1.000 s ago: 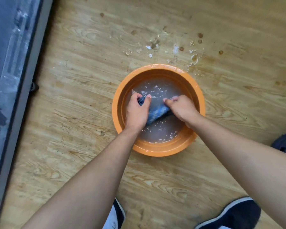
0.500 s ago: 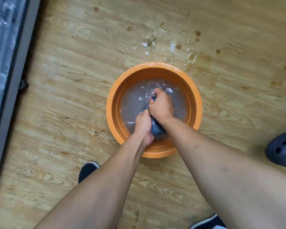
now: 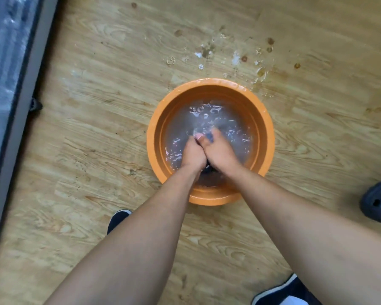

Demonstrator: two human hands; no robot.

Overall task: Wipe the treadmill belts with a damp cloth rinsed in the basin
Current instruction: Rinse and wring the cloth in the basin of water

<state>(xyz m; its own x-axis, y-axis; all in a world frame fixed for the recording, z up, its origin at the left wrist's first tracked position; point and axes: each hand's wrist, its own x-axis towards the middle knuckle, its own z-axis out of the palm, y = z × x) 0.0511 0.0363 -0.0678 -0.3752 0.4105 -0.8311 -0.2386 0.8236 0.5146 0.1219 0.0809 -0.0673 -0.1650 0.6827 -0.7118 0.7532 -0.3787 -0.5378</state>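
An orange basin of cloudy, rippling water stands on the wooden floor. Both hands are in it, pressed side by side. My left hand and my right hand both grip a dark blue cloth, which is bunched between them. Only small bits of the cloth show, at the fingertips and between the wrists. The treadmill, grey-framed with a dark belt, runs along the left edge of the view.
Water splashes and brown spots mark the floor behind the basin. My dark shoes are at the bottom and bottom right. Another dark perforated shoe sits at the right edge.
The hands held the cloth stretched sideways, then turned it one hand behind the other. Now they are pressed together side by side, squeezing the bunched cloth in the churned water.
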